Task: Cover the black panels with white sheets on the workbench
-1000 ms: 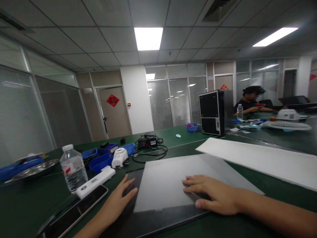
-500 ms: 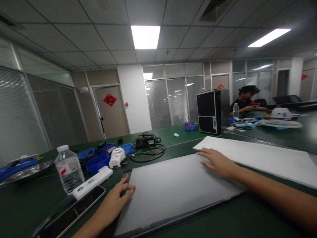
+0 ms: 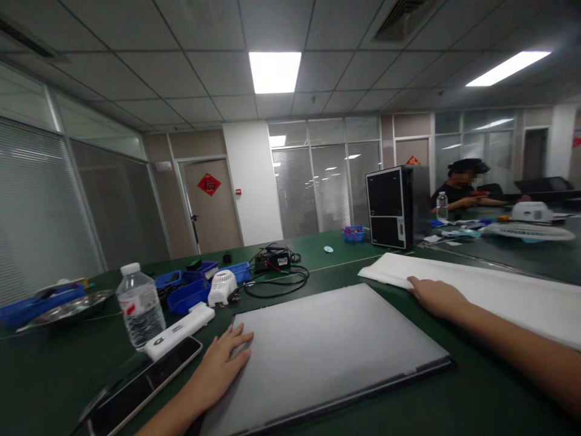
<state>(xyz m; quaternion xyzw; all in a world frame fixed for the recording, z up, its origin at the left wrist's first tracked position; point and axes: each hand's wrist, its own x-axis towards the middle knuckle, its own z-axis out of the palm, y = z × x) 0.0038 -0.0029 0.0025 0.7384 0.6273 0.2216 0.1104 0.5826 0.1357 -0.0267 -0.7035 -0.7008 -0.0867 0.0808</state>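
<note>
Grey sheet (image 3: 329,351): partly under left hand (image 3: 221,366), left of right hand (image 3: 438,297)
Left hand: fingers apart, resting on it
Right hand: at near edge of white sheet (image 3: 494,281); cannot tell whether clamped

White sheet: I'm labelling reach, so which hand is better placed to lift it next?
Probably the right hand: it is at the near edge of the white sheet, while the left hand rests across the grey sheet.

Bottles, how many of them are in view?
2: one near bottle at left, beyond the phone; one far bottle at right, in front of the seated person. Others may be hidden.
</note>
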